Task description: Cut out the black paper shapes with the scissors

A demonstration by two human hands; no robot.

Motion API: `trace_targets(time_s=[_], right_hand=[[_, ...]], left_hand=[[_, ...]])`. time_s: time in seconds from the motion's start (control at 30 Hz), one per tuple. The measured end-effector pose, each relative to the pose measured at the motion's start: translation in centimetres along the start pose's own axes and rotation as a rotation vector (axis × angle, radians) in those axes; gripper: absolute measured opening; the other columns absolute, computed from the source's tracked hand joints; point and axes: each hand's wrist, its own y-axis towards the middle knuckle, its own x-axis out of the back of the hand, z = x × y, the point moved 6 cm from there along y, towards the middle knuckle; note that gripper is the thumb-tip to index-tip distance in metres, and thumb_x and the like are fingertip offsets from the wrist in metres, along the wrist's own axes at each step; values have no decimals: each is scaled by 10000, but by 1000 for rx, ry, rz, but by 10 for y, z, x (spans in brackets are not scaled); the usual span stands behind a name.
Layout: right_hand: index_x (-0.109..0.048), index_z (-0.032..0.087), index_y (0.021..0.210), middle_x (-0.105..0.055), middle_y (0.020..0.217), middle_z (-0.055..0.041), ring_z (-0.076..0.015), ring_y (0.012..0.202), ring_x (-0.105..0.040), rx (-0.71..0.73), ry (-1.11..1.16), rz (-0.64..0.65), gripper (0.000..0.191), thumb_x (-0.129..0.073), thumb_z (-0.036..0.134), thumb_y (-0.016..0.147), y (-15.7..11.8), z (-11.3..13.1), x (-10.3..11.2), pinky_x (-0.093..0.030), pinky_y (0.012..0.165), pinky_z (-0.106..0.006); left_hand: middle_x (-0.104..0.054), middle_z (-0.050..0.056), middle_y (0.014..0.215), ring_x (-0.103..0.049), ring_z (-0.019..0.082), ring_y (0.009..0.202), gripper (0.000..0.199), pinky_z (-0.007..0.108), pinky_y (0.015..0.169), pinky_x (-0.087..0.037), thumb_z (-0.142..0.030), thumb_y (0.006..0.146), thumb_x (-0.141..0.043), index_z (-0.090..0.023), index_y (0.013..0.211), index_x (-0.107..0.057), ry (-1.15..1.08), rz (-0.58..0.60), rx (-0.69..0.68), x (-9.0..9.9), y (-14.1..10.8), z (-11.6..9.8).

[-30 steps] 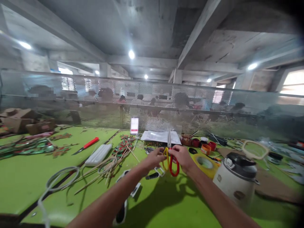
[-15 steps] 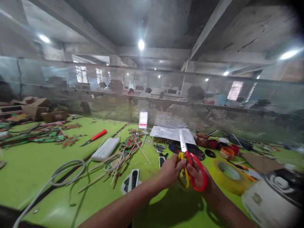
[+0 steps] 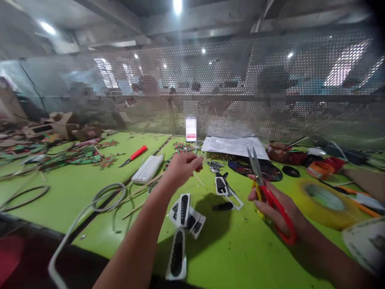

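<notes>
My right hand [image 3: 275, 200] holds the scissors [image 3: 278, 212] by their red and yellow handles, with the blades pointing up and slightly parted. My left hand [image 3: 183, 168] is stretched forward over the wooden sticks and the patterned pieces, fingers curled together; what they hold, if anything, is too small to name. Between my arms, black-and-white cutouts [image 3: 183, 210] lie on the green table [image 3: 216, 249]. A further cutout [image 3: 221, 185] lies between my two hands. Behind it are a white sheet [image 3: 234, 147] and a dark round plate [image 3: 255, 170].
A red-handled knife [image 3: 138, 153], a white power strip [image 3: 148, 168] and a looped cable [image 3: 110, 196] lie left. Yellow tape [image 3: 326, 200], an orange roll [image 3: 320, 170] and a white pot [image 3: 368, 241] are right. A phone [image 3: 191, 129] stands before a mesh screen [image 3: 168, 104].
My left hand has left the scissors and moved forward and left. My right hand has carried them to the right, and their blades have parted. The view has tilted down.
</notes>
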Motion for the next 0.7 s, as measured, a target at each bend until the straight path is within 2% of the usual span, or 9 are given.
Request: trace_targets(time_s=[0.07,0.13,0.17,0.3,0.4,0.5,0.7], right_hand=[[-514,283,1290,-602,793,12,-154,637,-559,-10,-101,-52,584,-681,279,730,2,-4,6,-453,584,-255],[-549,280,1257,-589,749,14,-167,625,-547,-6,-173,-112,600,-729,318,686,3,-8,10,-445,567,-259],[-568,274,1237,-594,743,8,-176,627,-546,-1,-199,-134,595,-742,343,672,4,-10,11,-438,557,-263],[-598,250,1206,-630,782,-23,-207,676,-575,12,-279,-171,524,-697,419,721,8,-15,10,-442,611,-298],[-619,228,1174,-629,759,-21,-213,671,-577,23,-337,-172,523,-719,417,697,8,-14,8,-439,668,-329],[-624,236,1169,-632,766,-9,-207,684,-587,55,-353,-161,505,-719,403,703,6,-9,5,-441,664,-312],[-557,168,1236,-575,685,28,-151,592,-558,108,-326,-132,525,-632,435,791,6,-9,0,-449,552,-263]], left_hand=[[-582,7,552,-406,119,506,260,247,515,-282,-330,786,-629,-196,562,-626,118,-38,-13,16,-14,5],[-534,-8,500,-389,123,494,275,257,510,-254,-332,771,-635,-198,534,-599,236,-42,-22,23,-37,15],[-527,-9,507,-409,133,502,288,264,517,-266,-350,792,-599,-205,544,-586,403,-53,-40,25,-52,21],[-633,60,784,-569,220,703,290,325,632,-375,-417,867,-470,-219,735,-636,840,-129,-8,26,-109,51],[-610,95,870,-571,286,869,308,376,741,-414,-483,863,-458,-229,792,-617,980,-194,8,20,-139,64],[-603,118,945,-548,313,961,331,403,824,-412,-521,862,-444,-225,870,-592,1013,-243,-3,12,-150,64],[-606,116,969,-556,306,959,290,386,812,-414,-474,840,-492,-204,936,-533,1026,-259,-17,8,-148,54]])
